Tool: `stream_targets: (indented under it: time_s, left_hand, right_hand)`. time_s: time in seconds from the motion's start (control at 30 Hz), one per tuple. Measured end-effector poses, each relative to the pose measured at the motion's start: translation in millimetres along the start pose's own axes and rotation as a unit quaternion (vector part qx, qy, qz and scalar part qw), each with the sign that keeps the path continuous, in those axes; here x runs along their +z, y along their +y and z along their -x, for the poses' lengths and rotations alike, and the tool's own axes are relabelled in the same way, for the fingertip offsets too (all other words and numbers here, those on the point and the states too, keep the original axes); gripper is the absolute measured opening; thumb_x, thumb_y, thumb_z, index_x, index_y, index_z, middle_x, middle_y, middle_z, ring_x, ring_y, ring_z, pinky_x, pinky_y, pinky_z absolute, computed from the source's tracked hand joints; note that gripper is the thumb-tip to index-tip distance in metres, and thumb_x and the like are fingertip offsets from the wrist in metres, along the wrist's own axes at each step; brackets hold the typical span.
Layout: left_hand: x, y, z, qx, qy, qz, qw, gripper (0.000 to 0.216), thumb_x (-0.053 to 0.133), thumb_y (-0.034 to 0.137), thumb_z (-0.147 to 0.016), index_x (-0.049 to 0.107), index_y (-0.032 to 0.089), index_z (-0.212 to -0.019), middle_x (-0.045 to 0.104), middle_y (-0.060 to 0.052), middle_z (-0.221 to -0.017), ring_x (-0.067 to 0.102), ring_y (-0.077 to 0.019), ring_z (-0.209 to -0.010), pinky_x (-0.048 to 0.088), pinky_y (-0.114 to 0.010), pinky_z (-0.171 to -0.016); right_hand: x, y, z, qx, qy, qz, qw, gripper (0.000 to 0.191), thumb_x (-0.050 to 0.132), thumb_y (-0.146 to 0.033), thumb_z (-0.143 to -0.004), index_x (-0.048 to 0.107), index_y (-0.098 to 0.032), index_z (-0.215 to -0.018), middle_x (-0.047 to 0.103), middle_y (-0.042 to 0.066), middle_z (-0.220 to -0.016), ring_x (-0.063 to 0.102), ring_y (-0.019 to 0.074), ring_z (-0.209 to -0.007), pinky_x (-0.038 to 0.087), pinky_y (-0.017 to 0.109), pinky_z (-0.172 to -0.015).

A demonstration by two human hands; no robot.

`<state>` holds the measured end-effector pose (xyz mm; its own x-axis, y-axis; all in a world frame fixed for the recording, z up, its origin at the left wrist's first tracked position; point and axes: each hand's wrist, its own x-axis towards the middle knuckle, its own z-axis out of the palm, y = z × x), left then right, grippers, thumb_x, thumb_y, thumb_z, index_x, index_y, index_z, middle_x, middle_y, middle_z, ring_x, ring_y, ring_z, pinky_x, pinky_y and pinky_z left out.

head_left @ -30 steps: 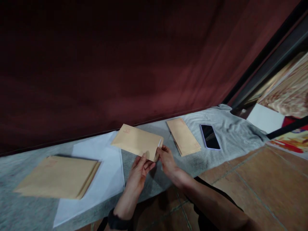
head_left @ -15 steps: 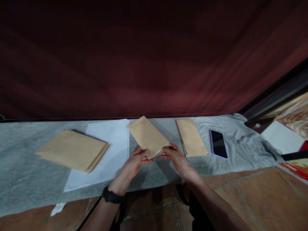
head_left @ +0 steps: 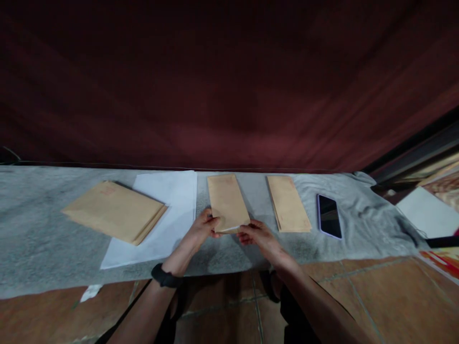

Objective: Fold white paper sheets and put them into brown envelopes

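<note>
A tan envelope (head_left: 226,200) lies lengthwise in front of me over the grey cloth (head_left: 32,239). My left hand (head_left: 203,226) pinches its near left corner and my right hand (head_left: 255,232) pinches its near right corner, where a white strip shows along the near edge. A black band sits on my left wrist. To the left, a stack of tan envelopes (head_left: 114,210) rests partly on white sheets of paper (head_left: 168,210). To the right lies another small pile of tan envelopes (head_left: 289,203).
A dark phone (head_left: 329,216) lies on the cloth right of the envelopes. A dark red curtain (head_left: 229,86) hangs behind. Brown floor tiles (head_left: 376,296) are in front, with a white scrap (head_left: 90,292) at the cloth's near edge. Patterned items and a white board (head_left: 419,212) sit far right.
The held envelope has turned from a slant to point straight away from me, and both hands have shifted to its near corners. The view has levelled and swung left.
</note>
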<state>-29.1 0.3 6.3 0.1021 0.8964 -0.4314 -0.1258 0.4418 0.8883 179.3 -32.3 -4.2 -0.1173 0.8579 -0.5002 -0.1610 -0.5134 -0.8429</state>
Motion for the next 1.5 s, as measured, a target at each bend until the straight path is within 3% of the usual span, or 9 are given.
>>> stream_targets:
  time_s: [0.23,0.57,0.7,0.8,1.0,1.13,1.23,1.37,1.5]
  left_hand:
    - [4,7,8,-0.002,-0.065,-0.009,0.998,0.095,0.088,0.022,-0.055,0.047,0.019,-0.14,0.075,-0.003,-0.083,0.068,-0.0202,-0.07,0.048,-0.023,-0.053]
    - [-4,-7,4,0.006,-0.114,-0.038,0.993,0.109,0.084,0.025,-0.062,0.028,0.014,-0.155,0.067,0.004,-0.068,0.055,-0.0114,-0.052,0.038,-0.019,-0.049]
    - [-7,-14,-1,0.014,-0.104,-0.075,0.992,0.125,0.081,0.026,-0.063,0.003,0.012,-0.161,0.062,0.008,-0.064,0.05,-0.0097,-0.049,0.037,-0.02,-0.048]
    - [-7,-18,-1,0.027,-0.101,-0.106,0.989,0.118,0.077,0.026,-0.067,0.006,0.014,-0.161,0.061,0.008,-0.067,0.049,-0.0092,-0.051,0.036,-0.02,-0.048]
    - [-5,-22,2,0.045,-0.058,-0.175,0.982,0.102,0.071,0.024,-0.072,0.019,0.021,-0.16,0.056,0.008,-0.072,0.05,-0.0089,-0.054,0.038,-0.02,-0.049]
    - [-4,-22,3,0.04,-0.039,-0.23,0.972,0.099,0.069,0.024,-0.075,0.018,0.019,-0.16,0.056,0.007,-0.072,0.053,-0.0115,-0.055,0.042,-0.022,-0.05]
    - [-6,-19,3,0.056,-0.023,-0.316,0.947,0.092,0.066,0.019,-0.078,0.023,0.018,-0.159,0.061,0.005,-0.073,0.056,-0.013,-0.058,0.045,-0.024,-0.055]
    - [-9,-15,0,0.101,0.042,-0.49,0.865,0.072,0.067,0.019,-0.081,0.044,0.018,-0.149,0.07,-0.004,-0.091,0.067,-0.0192,-0.078,0.052,-0.029,-0.071]
    - [-3,-14,-3,0.266,0.086,-0.542,0.793,0.043,0.051,0.03,-0.097,0.057,0.016,-0.136,0.066,-0.015,-0.125,0.065,-0.0273,-0.115,0.052,-0.041,-0.099]
  right_hand:
    - [-1,4,3,0.009,0.005,0.027,1.0,0.029,0.081,-0.042,-0.067,0.068,-0.019,-0.079,0.074,0.002,-0.068,0.066,0.0146,-0.054,0.055,0.026,-0.054]
    - [-8,-1,7,0.022,-0.007,0.206,0.978,0.018,0.068,-0.033,-0.084,0.062,-0.023,-0.07,0.068,-0.002,-0.058,0.06,0.0127,-0.046,0.047,0.023,-0.046]
    - [-14,-4,11,-0.021,0.001,0.412,0.911,0.016,0.06,-0.03,-0.092,0.064,-0.022,-0.079,0.064,-0.003,-0.057,0.062,0.0134,-0.051,0.044,0.022,-0.05]
    - [-22,-4,13,-0.084,0.041,0.538,0.838,0.011,0.066,-0.032,-0.089,0.065,-0.021,-0.09,0.072,0.001,-0.076,0.07,0.0181,-0.073,0.049,0.025,-0.064]
    - [-23,3,8,-0.268,0.086,0.553,0.785,0.032,0.049,-0.028,-0.099,0.059,-0.021,-0.129,0.072,0.009,-0.114,0.069,0.0235,-0.106,0.055,0.036,-0.091]
    - [-5,13,4,-0.383,0.042,0.59,0.71,0.052,0.042,-0.026,-0.102,0.04,-0.018,-0.153,0.042,0.013,-0.159,0.039,0.0256,-0.146,0.037,0.047,-0.118]
    - [4,25,3,-0.386,0.02,0.639,0.665,0.057,0.041,-0.034,-0.104,0.031,-0.018,-0.158,0.028,0.011,-0.166,0.029,0.0256,-0.152,0.028,0.049,-0.123]
    - [4,36,1,-0.385,0.012,0.669,0.636,0.058,0.038,-0.042,-0.106,0.03,-0.019,-0.159,0.024,0.01,-0.167,0.026,0.0257,-0.153,0.021,0.048,-0.125]
    - [3,37,-1,-0.386,0.01,0.672,0.632,0.059,0.037,-0.046,-0.106,0.031,-0.019,-0.159,0.023,0.01,-0.167,0.027,0.0271,-0.153,0.021,0.05,-0.125]
